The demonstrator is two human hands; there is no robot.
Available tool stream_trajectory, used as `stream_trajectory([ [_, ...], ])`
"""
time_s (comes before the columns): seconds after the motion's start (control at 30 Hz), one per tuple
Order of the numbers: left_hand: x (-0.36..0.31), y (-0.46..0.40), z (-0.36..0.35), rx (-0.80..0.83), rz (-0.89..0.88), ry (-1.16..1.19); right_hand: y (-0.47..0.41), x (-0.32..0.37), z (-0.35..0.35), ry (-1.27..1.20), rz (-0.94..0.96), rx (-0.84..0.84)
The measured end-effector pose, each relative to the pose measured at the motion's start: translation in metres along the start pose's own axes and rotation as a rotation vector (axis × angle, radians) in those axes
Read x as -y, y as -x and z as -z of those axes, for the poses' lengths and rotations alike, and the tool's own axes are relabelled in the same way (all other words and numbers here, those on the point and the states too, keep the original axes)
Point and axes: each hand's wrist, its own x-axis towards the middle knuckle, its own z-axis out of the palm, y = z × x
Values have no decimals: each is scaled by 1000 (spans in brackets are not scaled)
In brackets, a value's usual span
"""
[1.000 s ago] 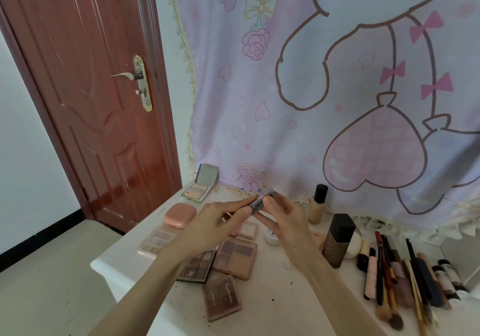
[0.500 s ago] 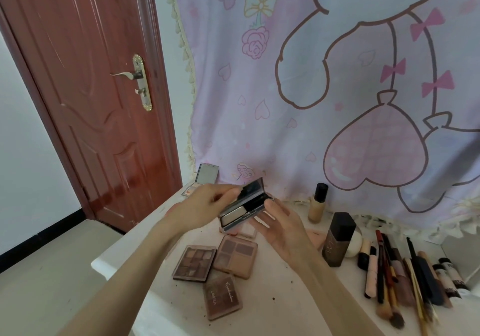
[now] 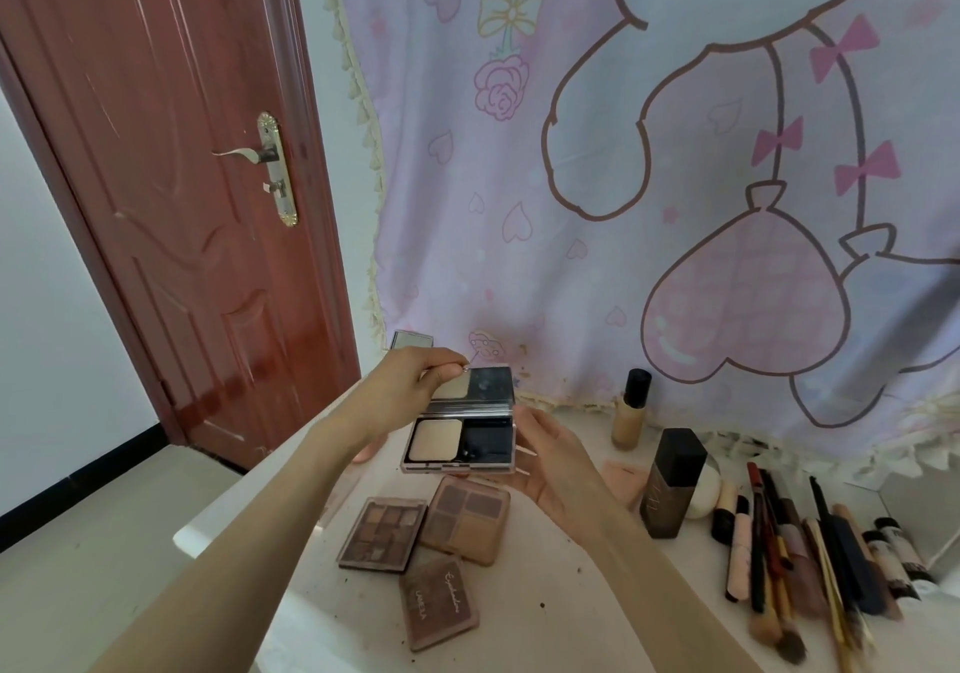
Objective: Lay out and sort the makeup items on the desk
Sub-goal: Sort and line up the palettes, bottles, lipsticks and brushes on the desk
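since a moment ago the compact point(image 3: 460, 425) is swinging fully open, lid upright. left hand point(image 3: 410, 391) is pinching the lid's top corner; right hand point(image 3: 550, 464) is cradling the base, above the tabletop point(image 3: 545, 615) and three eyeshadow palettes point(image 3: 426, 547).

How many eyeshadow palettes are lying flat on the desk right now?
3: a nine-pan palette, a four-pan palette touching its right side, and a closed one nearest the camera. The forearm may hide more.
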Motion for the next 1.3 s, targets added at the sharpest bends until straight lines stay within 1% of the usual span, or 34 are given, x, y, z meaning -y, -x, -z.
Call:
stream_trajectory([
  [0.1,3,-2,-6,-15,-15,-16,-5,-5,-5,164,129,-80],
  [0.23,4,-11,-8,-45,-1,-45,-11,-9,-7,247,230,-143],
  [0.33,9,-13,-15,-182,20,-102,-23,-16,-7,225,217,-231],
  [0.37,11,-11,-18,-218,61,-143,-28,-17,-6,210,206,-264],
  [0.43,18,-4,-27,-232,164,-233,-41,-19,-4,186,191,-321],
  [0.5,28,3,-36,-182,266,-290,-60,-21,0,209,188,-388],
  [0.6,42,7,-49,-71,417,-298,-90,-26,5,365,191,-473],
  [0.7,53,-1,-63,-54,488,-278,-114,-30,1,460,189,-464],
  [0.9,80,-26,-79,-45,561,-273,-154,-31,1,596,218,-443],
  [0.97,88,-32,-84,-44,564,-305,-165,-34,2,638,194,-437],
  [1.07,96,-41,-88,-53,560,-356,-180,-39,1,596,152,-427],
  [1.2,104,-45,-89,-85,563,-363,-194,-43,1,590,121,-405],
  [1.3,105,-45,-89,-92,567,-382,-196,-39,1,735,142,-411],
])
